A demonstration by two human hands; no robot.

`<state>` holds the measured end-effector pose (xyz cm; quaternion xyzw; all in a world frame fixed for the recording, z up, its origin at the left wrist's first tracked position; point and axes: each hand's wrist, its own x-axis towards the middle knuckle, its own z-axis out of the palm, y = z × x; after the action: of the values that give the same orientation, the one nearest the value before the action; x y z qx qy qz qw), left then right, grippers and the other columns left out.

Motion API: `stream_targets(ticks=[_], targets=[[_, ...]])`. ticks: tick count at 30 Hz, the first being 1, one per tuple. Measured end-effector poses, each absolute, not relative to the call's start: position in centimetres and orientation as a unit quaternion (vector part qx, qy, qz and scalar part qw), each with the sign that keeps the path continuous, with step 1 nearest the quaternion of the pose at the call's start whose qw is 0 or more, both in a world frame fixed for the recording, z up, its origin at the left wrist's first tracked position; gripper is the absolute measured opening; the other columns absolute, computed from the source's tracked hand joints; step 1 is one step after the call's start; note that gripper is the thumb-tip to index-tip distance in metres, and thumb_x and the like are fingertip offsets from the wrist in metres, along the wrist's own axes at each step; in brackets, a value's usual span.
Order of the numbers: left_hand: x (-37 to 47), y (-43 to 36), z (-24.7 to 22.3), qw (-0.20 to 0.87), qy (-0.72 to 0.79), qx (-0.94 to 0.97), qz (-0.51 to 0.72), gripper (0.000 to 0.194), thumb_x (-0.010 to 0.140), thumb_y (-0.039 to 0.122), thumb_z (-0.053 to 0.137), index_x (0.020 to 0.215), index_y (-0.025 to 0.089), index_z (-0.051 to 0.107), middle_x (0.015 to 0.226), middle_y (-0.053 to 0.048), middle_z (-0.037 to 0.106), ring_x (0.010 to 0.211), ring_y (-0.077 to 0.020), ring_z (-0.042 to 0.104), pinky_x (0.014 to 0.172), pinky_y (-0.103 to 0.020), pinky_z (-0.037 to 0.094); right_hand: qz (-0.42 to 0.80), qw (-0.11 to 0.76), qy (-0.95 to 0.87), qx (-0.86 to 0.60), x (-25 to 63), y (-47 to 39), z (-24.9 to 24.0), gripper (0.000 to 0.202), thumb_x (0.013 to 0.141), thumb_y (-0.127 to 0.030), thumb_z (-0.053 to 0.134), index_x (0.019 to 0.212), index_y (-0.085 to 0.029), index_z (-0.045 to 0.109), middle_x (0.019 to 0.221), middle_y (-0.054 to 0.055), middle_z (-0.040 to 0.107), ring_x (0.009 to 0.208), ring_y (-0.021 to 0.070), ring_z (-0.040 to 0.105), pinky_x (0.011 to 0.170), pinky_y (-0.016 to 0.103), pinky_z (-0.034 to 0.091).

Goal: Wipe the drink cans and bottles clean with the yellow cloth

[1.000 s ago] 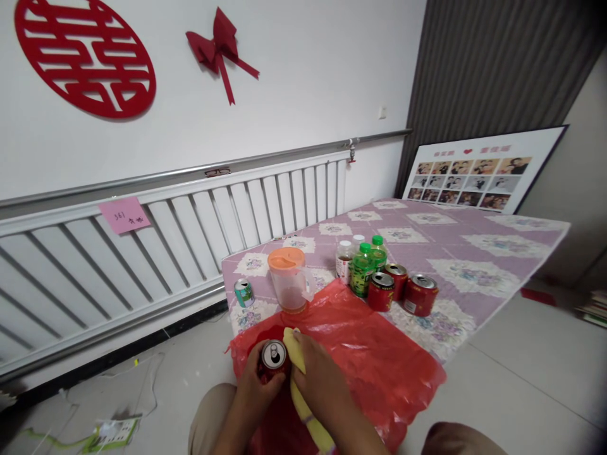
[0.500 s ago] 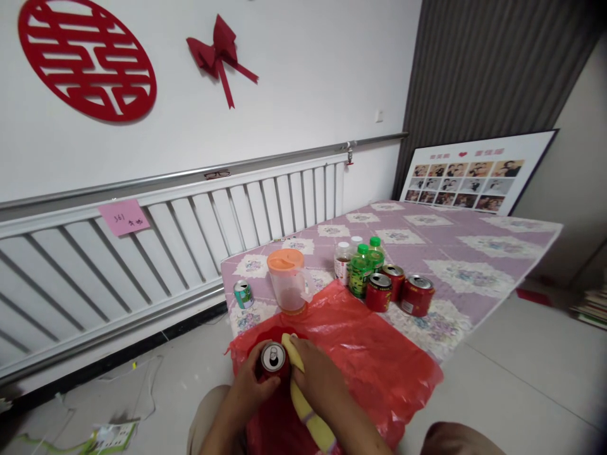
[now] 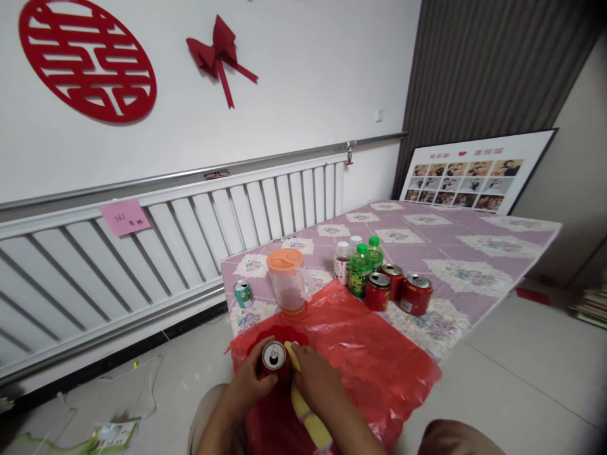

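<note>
An opened red can [image 3: 274, 357] stands upright near the table's front edge, its top facing me. My left hand [image 3: 250, 382] is wrapped round the can's left side. A yellow cloth [image 3: 310, 422] is gripped in my right hand [image 3: 317, 377], its upper end against the can's right side and the rest hanging down toward me. Below them lies a red plastic sheet [image 3: 360, 354], with a darker red round thing [image 3: 300, 343] partly hidden behind the can and my hands.
Behind the sheet are a pitcher with an orange lid [image 3: 288, 281], a small green can [image 3: 243, 294], green-capped bottles [image 3: 359, 272], white-capped bottles [image 3: 341, 262] and red cans [image 3: 416, 295] on the flowered tablecloth [image 3: 474, 275]. A white radiator [image 3: 190, 246] runs along the wall.
My right hand and the yellow cloth have shifted slightly down along the can's right side. My left hand still holds the can in nearly the same place.
</note>
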<state>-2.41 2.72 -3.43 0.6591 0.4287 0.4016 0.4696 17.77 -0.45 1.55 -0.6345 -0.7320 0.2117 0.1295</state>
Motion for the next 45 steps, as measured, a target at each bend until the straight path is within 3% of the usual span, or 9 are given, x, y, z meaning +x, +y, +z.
stream_targets(ticks=[4,7,10,13,16,24,32,41,45], targets=[[-1.8,2.1,-3.9,0.457,0.439,0.646,0.425,0.084,0.068,0.034,0.078,0.146,0.019,0.05,0.147,-0.016,0.059,0.139,-0.037,0.053,0.118,-0.055,0.04,0.21,0.125,-0.73,-0.639,17.6,-0.6,2.0,0.057,0.089,-0.009,0.044,0.143,-0.022,0.057,0.133,0.012,0.068,0.119,0.0268,0.064,0.1,0.037,0.046],[-0.8,1.3,-4.8,0.376,0.501,0.623,0.467,0.089,0.067,0.031,0.078,0.149,0.018,0.044,0.151,-0.018,0.053,0.141,-0.0381,0.05,0.118,-0.056,0.039,0.212,0.127,-0.726,-0.641,17.7,-0.5,1.5,0.055,0.091,-0.011,0.043,0.143,-0.02,0.057,0.134,0.013,0.067,0.121,0.0268,0.063,0.1,0.037,0.047],[0.3,0.5,-5.2,0.263,0.576,0.598,0.491,0.092,0.061,0.03,0.083,0.144,0.016,0.047,0.141,-0.018,0.057,0.133,-0.04,0.054,0.115,-0.059,0.042,0.215,0.132,-0.724,-0.642,17.9,-0.4,0.8,0.056,0.092,-0.012,0.041,0.146,-0.018,0.054,0.137,0.014,0.065,0.125,0.0267,0.061,0.102,0.038,0.046],[0.8,0.2,-4.7,0.213,0.594,0.599,0.493,0.075,0.06,0.03,0.083,0.129,0.015,0.059,0.125,-0.015,0.064,0.121,-0.0388,0.061,0.107,-0.06,0.048,0.218,0.14,-0.722,-0.642,18.0,-0.3,0.3,0.057,0.091,-0.012,0.041,0.147,-0.017,0.052,0.14,0.013,0.064,0.127,0.0257,0.06,0.104,0.037,0.044],[0.8,0.4,-3.9,0.221,0.586,0.613,0.481,0.055,0.063,0.03,0.079,0.115,0.019,0.066,0.114,-0.011,0.068,0.112,-0.0357,0.065,0.103,-0.058,0.051,0.219,0.152,-0.724,-0.636,18.1,-0.5,0.7,0.059,0.09,-0.012,0.044,0.148,-0.019,0.052,0.141,0.012,0.063,0.129,0.0233,0.058,0.107,0.033,0.042],[0.4,0.7,-2.7,0.248,0.546,0.628,0.496,0.048,0.065,0.023,0.072,0.113,0.021,0.069,0.111,-0.01,0.072,0.107,-0.0334,0.067,0.1,-0.055,0.054,0.201,0.21,-0.743,-0.603,17.7,-1.3,4.2,0.057,0.093,-0.018,0.046,0.15,-0.02,0.051,0.143,0.011,0.061,0.127,0.0251,0.057,0.108,0.033,0.041],[-0.7,1.1,-2.8,0.3,0.534,0.631,0.476,0.058,0.059,0.016,0.073,0.117,0.019,0.068,0.118,-0.01,0.072,0.115,-0.0331,0.066,0.104,-0.052,0.053,0.205,0.128,-0.745,-0.621,17.2,-1.0,3.2,0.055,0.09,-0.01,0.044,0.143,-0.017,0.058,0.131,0.015,0.068,0.118,0.0295,0.063,0.101,0.04,0.046],[-1.0,1.4,-3.4,0.313,0.529,0.636,0.467,0.059,0.063,0.019,0.075,0.121,0.021,0.067,0.122,-0.011,0.07,0.117,-0.0344,0.066,0.106,-0.055,0.052,0.203,0.175,-0.736,-0.621,17.0,-0.8,4.8,0.059,0.091,-0.015,0.047,0.15,-0.019,0.05,0.142,0.013,0.061,0.127,0.0261,0.057,0.106,0.035,0.042],[-1.3,1.5,-3.5,0.321,0.52,0.639,0.466,0.059,0.065,0.018,0.074,0.123,0.022,0.066,0.125,-0.011,0.069,0.12,-0.0339,0.065,0.107,-0.054,0.051,0.197,0.144,-0.746,-0.62,16.8,-0.7,5.0,0.06,0.092,-0.013,0.044,0.15,-0.02,0.049,0.141,0.013,0.061,0.127,0.0257,0.057,0.106,0.035,0.042]])
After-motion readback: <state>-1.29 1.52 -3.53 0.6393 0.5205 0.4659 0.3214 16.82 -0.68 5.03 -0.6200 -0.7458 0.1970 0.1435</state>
